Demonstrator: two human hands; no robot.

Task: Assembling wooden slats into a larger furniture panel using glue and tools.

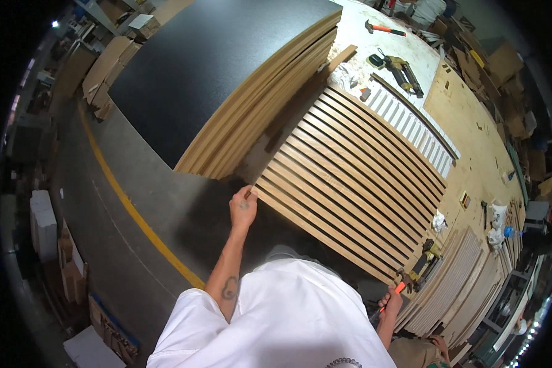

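The wooden panel (349,178) lies at the near edge of the desk (472,132). It is light brown and made of many thin, flat strips, with dark gaps between them like stripes. The strips are smooth and show a bit of wood pattern. The left hand (243,208) is at the panel's near left corner, and its fingers are gripping that corner. The left arm reaches up and forward, almost straight. The right hand (392,300) is low, by the near right corner of the panel, and its fingers are wrapped around a hammer (400,287) with an orange handle. The hammer's head is up by that corner; I can't tell if it touches the wood. The panel's long way goes along its strips, from far left to near right, so its right end dips closer to the person. Just beside that right end is a yellow and black tool (424,260), then a pile of pale strips (444,285) near the desk's right end. To the left of the panel is a tall stack of boards (221,73) with a black top. Past the panel, a white slatted piece (438,156) lies on the desk. Farther off, a nail gun (405,75) and another orange-handled hammer (386,29) rest toward the desk's far left corner.
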